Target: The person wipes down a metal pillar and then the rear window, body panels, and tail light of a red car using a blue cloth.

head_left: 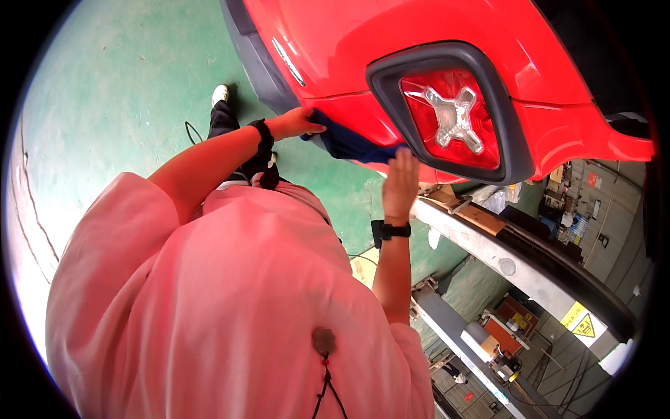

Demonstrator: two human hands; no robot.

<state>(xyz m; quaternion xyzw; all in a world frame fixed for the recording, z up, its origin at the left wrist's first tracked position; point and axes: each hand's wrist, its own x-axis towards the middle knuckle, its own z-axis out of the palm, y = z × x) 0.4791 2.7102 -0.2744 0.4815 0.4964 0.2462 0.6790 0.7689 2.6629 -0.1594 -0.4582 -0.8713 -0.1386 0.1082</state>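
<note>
A dark blue cloth (352,142) stretches along the lower edge of a red car's rear body (335,42). At its left end, my left hand (296,123) grips the cloth, with the thumb over it and the fingertips hidden. My right hand (400,185) lies with straight, flat fingers against the cloth's right end, just below the tail light; its thumb is hidden. The tail light (453,119) is red and clear, with an X-shaped middle and a thick black surround (391,77). Both wrists wear dark bands.
Right of my right arm runs a grey-white lift column (516,269) with a yellow warning label (581,322). The dark grey bumper (262,66) lies at the upper left. My shoe (220,94) stands on the green floor (146,77). Shelves with tools (569,216) are farther right.
</note>
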